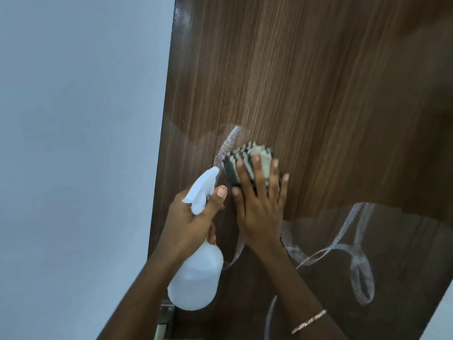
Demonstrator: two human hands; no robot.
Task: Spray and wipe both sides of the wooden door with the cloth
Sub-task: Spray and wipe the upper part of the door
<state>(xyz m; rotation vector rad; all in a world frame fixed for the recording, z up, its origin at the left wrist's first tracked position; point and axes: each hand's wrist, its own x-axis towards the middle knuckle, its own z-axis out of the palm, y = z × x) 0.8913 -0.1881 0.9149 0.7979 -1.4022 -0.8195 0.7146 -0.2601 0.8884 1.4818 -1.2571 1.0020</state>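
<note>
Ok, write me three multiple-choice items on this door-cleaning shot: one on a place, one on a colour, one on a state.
1. Where is the cloth? A) flat against the door B) on the floor C) hung on a hook
2. What colour is the spray bottle? A) red B) white C) green
3. What is the left hand doing? A) hanging idle B) pressing the wall C) gripping the spray bottle
Key: A, the right hand presses it there; B, body and trigger are white; C, fingers curl round its neck.
</note>
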